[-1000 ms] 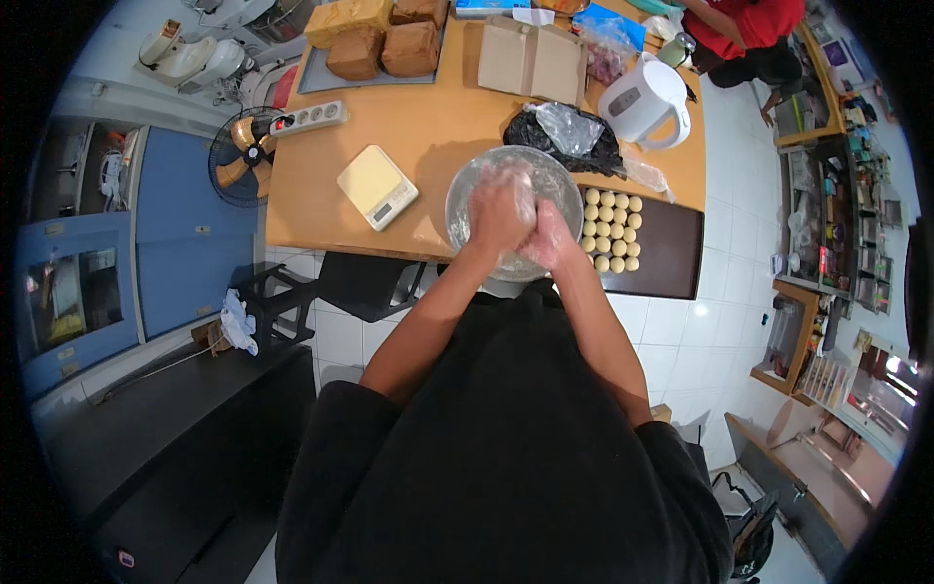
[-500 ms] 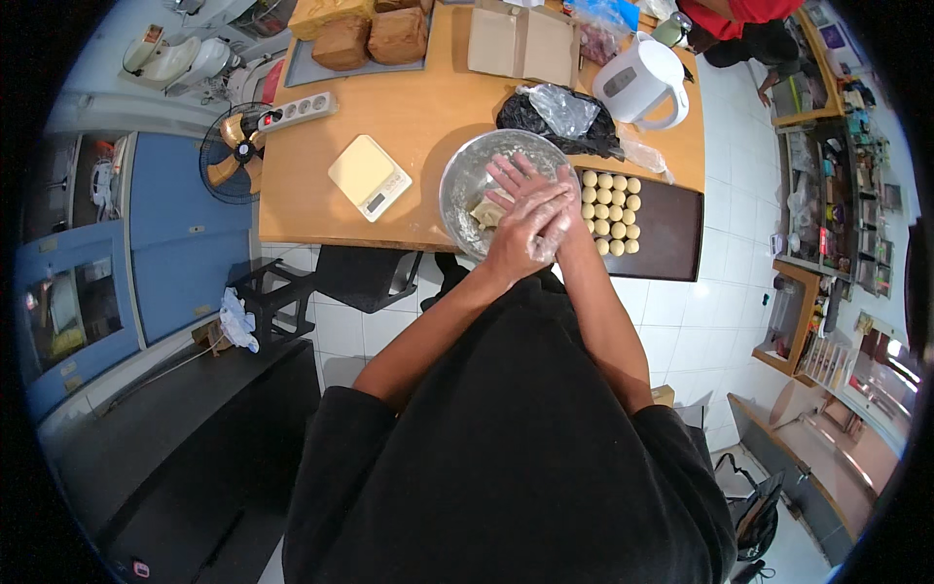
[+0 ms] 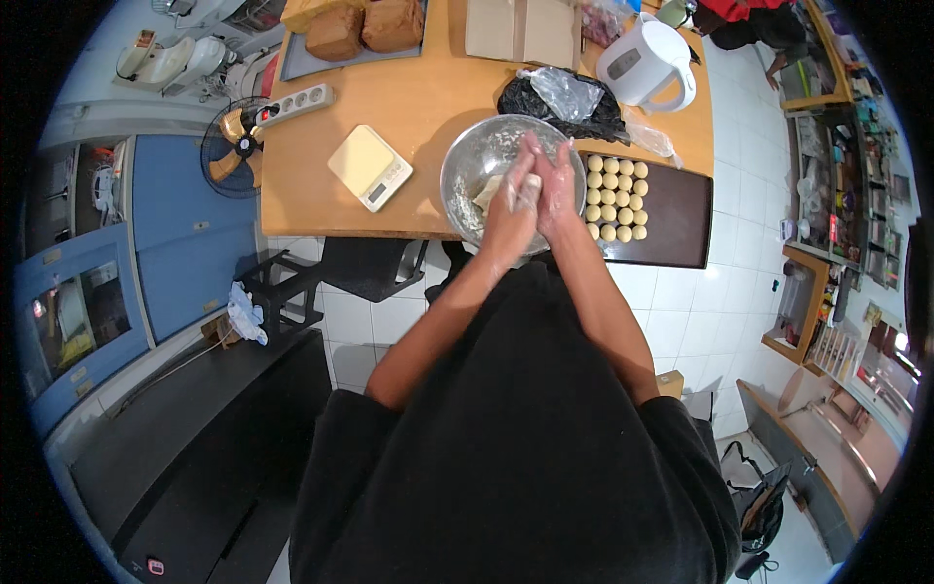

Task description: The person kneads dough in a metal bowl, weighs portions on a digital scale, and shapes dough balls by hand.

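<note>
Over the steel mixing bowl (image 3: pixel 457 209), my left hand (image 3: pixel 516 201) and my right hand (image 3: pixel 557 193) are side by side with their palms against each other. Both are coated in white flour, and their fingers stretch out toward the far side of the bowl. No object can be seen between the palms, though their inner faces are partly hidden. A pale lump of dough (image 3: pixel 486 195) lies in the bowl beside my left hand, partly covered by it. To the right, a dark baking tray (image 3: pixel 671 219) carries several rows of small round dough balls (image 3: pixel 609 198).
Left of the bowl sits a kitchen scale (image 3: pixel 370 167). Behind it are a power strip (image 3: pixel 295 104) and brown loaves (image 3: pixel 393 24) on a tray. Black and clear plastic bags (image 3: pixel 564 102), a white electric kettle (image 3: pixel 646 63) and an open cardboard box (image 3: pixel 522 29) stand beyond the bowl.
My left hand has come off its crosswise place over my right palm. My right hand has turned from palm up to sideways, and the hands now meet palm to palm.
</note>
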Available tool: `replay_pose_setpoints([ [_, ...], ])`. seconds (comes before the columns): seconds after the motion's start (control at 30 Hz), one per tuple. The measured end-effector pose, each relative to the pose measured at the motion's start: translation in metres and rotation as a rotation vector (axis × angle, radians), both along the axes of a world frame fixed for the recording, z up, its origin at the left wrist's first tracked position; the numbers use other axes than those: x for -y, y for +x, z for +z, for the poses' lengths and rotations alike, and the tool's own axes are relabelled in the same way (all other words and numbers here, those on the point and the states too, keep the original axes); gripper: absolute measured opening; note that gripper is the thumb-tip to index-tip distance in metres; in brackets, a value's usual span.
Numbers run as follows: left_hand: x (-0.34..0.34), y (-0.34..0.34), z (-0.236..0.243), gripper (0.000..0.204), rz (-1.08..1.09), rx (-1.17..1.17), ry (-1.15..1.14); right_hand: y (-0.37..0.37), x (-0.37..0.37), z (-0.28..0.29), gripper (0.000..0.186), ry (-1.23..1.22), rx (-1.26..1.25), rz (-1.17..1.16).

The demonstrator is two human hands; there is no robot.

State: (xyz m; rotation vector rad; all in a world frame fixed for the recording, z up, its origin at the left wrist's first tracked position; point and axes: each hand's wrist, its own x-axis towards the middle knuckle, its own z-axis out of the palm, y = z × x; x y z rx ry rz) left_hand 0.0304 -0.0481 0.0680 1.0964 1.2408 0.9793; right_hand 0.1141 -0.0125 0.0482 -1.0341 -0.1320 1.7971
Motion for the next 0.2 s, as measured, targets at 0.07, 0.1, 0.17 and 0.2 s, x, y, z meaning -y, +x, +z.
replay_pose_setpoints([
  [0.07, 0.017, 0.008, 0.015, 0.039, -0.054, -0.032, 0.154, 0.005, -0.005, -0.014, 0.082, 0.039, 0.067, -0.016],
  [0.1, 0.019, 0.01, 0.02, 0.041, -0.092, -0.137, 0.224, 0.008, -0.006, -0.021, 0.084, 0.031, 0.04, -0.012],
  [0.17, 0.017, 0.016, 0.027, 0.042, -0.034, -0.05, 0.2, 0.013, -0.008, -0.028, 0.086, 0.076, 0.014, 0.094],
  [0.2, 0.014, 0.018, 0.029, 0.043, -0.005, -0.01, 0.193, 0.013, -0.012, -0.029, 0.086, 0.085, 0.014, 0.098],
])
